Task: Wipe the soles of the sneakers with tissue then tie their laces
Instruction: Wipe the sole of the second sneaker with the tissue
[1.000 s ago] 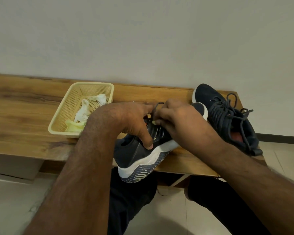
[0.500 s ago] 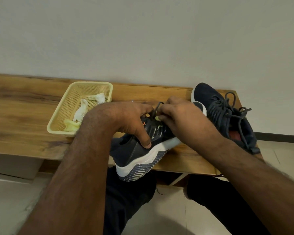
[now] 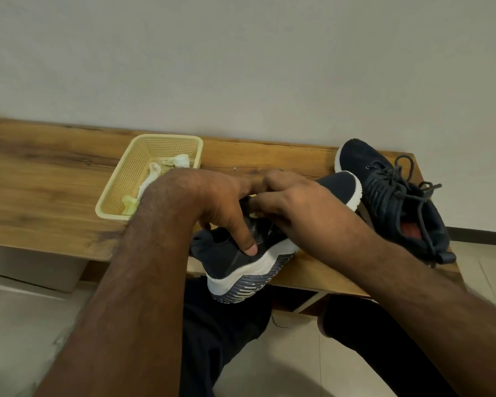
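Observation:
A dark sneaker [image 3: 229, 262] with a white sole lies tilted on its side at the bench's front edge, heel hanging over it. My left hand [image 3: 221, 202] covers its top, thumb pressed on its side, fingers curled at the laces. My right hand [image 3: 292, 204] meets it from the right and pinches the lace; the laces themselves are mostly hidden under both hands. The second dark sneaker [image 3: 395, 196] sits upright at the bench's right end, its grey laces lying loose. Crumpled tissue [image 3: 152, 176] lies in the yellow basket.
The yellow mesh basket [image 3: 166, 138] stands on the wooden bench [image 3: 46, 179] just left of my left forearm. A white wall runs behind the bench. My legs in dark trousers and a tiled floor are below the bench edge.
Both hands have drawn closer together over the sneaker's laces, and the lace loop seen between them earlier is now hidden. The sneaker has barely shifted.

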